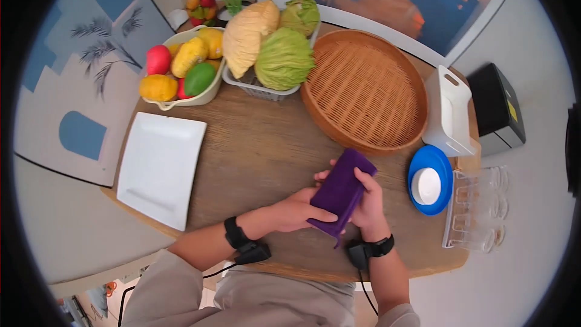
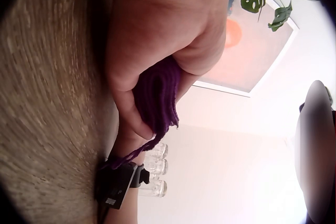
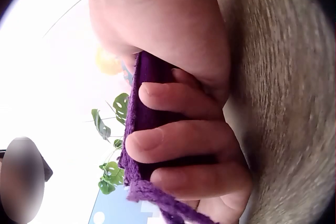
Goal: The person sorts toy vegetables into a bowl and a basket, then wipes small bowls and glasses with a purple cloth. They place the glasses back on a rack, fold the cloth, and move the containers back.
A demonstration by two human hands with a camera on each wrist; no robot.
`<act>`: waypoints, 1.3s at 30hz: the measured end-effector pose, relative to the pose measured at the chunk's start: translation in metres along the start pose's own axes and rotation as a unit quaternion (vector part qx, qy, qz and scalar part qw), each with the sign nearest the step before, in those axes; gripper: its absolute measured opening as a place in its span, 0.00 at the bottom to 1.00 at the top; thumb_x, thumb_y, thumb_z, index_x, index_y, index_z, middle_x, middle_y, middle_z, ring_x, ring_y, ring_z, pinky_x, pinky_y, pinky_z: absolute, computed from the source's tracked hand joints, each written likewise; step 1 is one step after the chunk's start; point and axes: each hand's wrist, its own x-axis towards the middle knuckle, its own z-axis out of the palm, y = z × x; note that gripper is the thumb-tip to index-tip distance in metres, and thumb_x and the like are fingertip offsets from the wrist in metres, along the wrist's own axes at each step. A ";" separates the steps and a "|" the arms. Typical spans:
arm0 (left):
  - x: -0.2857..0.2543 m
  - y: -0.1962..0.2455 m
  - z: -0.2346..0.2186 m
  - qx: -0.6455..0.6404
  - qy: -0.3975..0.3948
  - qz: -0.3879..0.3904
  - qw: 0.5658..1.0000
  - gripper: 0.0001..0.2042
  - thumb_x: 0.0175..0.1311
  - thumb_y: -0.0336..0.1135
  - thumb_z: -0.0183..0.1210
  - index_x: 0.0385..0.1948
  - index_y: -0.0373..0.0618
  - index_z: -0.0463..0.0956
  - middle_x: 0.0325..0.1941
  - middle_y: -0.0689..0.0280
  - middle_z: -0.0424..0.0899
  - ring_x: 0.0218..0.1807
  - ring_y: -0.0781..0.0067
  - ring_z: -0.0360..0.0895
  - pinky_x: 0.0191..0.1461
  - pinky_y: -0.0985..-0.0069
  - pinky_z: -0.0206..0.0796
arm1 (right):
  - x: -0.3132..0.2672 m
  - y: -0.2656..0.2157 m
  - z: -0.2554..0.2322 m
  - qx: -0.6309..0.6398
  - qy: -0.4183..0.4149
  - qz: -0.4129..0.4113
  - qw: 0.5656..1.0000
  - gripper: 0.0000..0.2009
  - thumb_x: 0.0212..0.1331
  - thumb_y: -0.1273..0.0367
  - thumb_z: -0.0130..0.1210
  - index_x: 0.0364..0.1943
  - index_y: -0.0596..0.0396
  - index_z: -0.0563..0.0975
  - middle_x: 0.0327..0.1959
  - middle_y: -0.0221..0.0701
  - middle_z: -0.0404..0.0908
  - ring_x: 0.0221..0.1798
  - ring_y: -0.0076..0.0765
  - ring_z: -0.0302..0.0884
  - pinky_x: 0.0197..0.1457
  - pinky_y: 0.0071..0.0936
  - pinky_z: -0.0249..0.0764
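Note:
A folded purple cloth [image 1: 344, 191] with a loose strand at its lower corner is held between both hands above the table. My left hand [image 1: 296, 211] grips its lower left side, thumb across the front near the bottom edge. On the other side, my right hand [image 1: 369, 203] holds it with the thumb on the upper front face. In the left wrist view the end of the purple cloth [image 2: 157, 95] shows several stacked layers. Curled fingers [image 3: 178, 140] lie over the purple cloth [image 3: 152, 69] in the right wrist view. Part of its back is hidden by the hands.
A round woven tray [image 1: 366, 91] lies beyond the hands on the wooden table [image 1: 260, 139]. White plate [image 1: 160, 169] at left; fruit bowl [image 1: 206, 94] and vegetable basket [image 1: 266, 92] behind. At right are a white bin [image 1: 451, 109], blue plate [image 1: 431, 209] with a white dish, and glasses [image 1: 484, 209].

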 end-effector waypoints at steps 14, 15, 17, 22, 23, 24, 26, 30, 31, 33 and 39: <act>-0.004 0.006 0.007 0.008 0.058 -0.008 0.998 0.20 0.65 0.22 0.61 0.59 0.34 0.70 0.52 0.54 0.82 0.53 0.55 0.83 0.61 0.55 0.78 | 0.008 0.005 -0.007 0.044 0.023 0.006 0.999 0.28 0.73 0.48 0.46 0.64 0.57 0.68 0.57 0.49 0.79 0.63 0.51 0.76 0.70 0.50 0.71; -0.005 0.007 0.007 0.013 0.046 -0.010 0.999 0.20 0.65 0.22 0.61 0.58 0.34 0.70 0.52 0.54 0.83 0.53 0.55 0.83 0.61 0.54 0.78 | 0.008 0.004 -0.009 0.037 -0.010 -0.002 0.999 0.29 0.73 0.49 0.47 0.64 0.58 0.69 0.58 0.49 0.79 0.63 0.49 0.77 0.69 0.47 0.72; -0.006 0.008 0.007 0.024 0.040 0.000 0.999 0.19 0.65 0.22 0.62 0.58 0.35 0.71 0.51 0.55 0.83 0.53 0.56 0.83 0.60 0.54 0.78 | 0.005 0.000 -0.005 -0.023 -0.042 -0.026 0.999 0.29 0.72 0.50 0.48 0.64 0.60 0.69 0.58 0.49 0.79 0.62 0.47 0.78 0.68 0.44 0.74; -0.005 0.006 0.006 0.031 0.039 -0.011 0.999 0.20 0.64 0.22 0.62 0.58 0.35 0.71 0.49 0.54 0.83 0.52 0.54 0.84 0.59 0.55 0.79 | 0.002 0.000 0.000 -0.146 -0.048 -0.001 0.988 0.28 0.72 0.51 0.48 0.63 0.62 0.70 0.59 0.50 0.78 0.60 0.46 0.79 0.65 0.42 0.76; -0.004 0.005 0.006 0.032 0.042 -0.014 0.999 0.21 0.64 0.22 0.62 0.59 0.35 0.70 0.49 0.53 0.84 0.51 0.53 0.85 0.59 0.55 0.79 | 0.003 -0.001 -0.002 -0.144 -0.045 0.011 0.988 0.28 0.72 0.51 0.48 0.63 0.62 0.70 0.59 0.50 0.78 0.60 0.46 0.79 0.65 0.42 0.76; -0.003 0.005 0.005 0.034 0.038 -0.013 0.999 0.21 0.64 0.23 0.62 0.59 0.34 0.70 0.50 0.53 0.83 0.52 0.54 0.84 0.59 0.55 0.78 | 0.004 -0.003 -0.005 -0.115 -0.039 0.011 0.993 0.28 0.72 0.52 0.48 0.63 0.62 0.70 0.59 0.50 0.78 0.60 0.46 0.79 0.65 0.42 0.76; -0.003 0.006 0.003 0.038 0.029 -0.012 0.999 0.20 0.66 0.24 0.62 0.58 0.33 0.70 0.51 0.54 0.82 0.54 0.56 0.83 0.61 0.57 0.78 | 0.006 -0.005 -0.011 -0.056 -0.026 0.014 0.998 0.27 0.73 0.52 0.48 0.63 0.62 0.70 0.59 0.50 0.78 0.61 0.47 0.78 0.66 0.43 0.75; -0.003 0.013 0.009 0.003 0.059 0.024 0.998 0.20 0.67 0.26 0.62 0.59 0.29 0.70 0.53 0.53 0.82 0.53 0.56 0.83 0.60 0.58 0.78 | 0.006 -0.007 -0.010 -0.007 0.010 -0.043 0.999 0.25 0.72 0.54 0.49 0.62 0.61 0.70 0.59 0.49 0.78 0.64 0.46 0.75 0.68 0.45 0.72; -0.004 0.015 0.008 -0.007 0.062 0.031 0.998 0.21 0.67 0.26 0.62 0.59 0.29 0.69 0.53 0.53 0.82 0.53 0.56 0.83 0.60 0.59 0.78 | 0.004 -0.009 -0.010 -0.015 0.039 -0.066 0.997 0.24 0.72 0.55 0.51 0.62 0.60 0.70 0.58 0.47 0.79 0.62 0.44 0.77 0.66 0.44 0.74; -0.005 0.021 0.005 0.003 0.075 0.048 0.996 0.21 0.67 0.26 0.62 0.59 0.28 0.69 0.54 0.52 0.81 0.53 0.57 0.84 0.60 0.61 0.78 | 0.003 -0.012 -0.008 -0.026 0.093 -0.108 0.989 0.22 0.71 0.58 0.53 0.61 0.59 0.71 0.55 0.43 0.80 0.58 0.40 0.80 0.62 0.40 0.77; -0.005 0.030 -0.013 0.044 0.184 0.141 0.972 0.19 0.69 0.25 0.60 0.59 0.28 0.70 0.54 0.54 0.82 0.55 0.66 0.82 0.60 0.68 0.77 | -0.004 -0.026 -0.015 -0.113 0.086 -0.150 0.978 0.15 0.68 0.69 0.56 0.55 0.63 0.75 0.47 0.37 0.84 0.49 0.33 0.84 0.53 0.31 0.82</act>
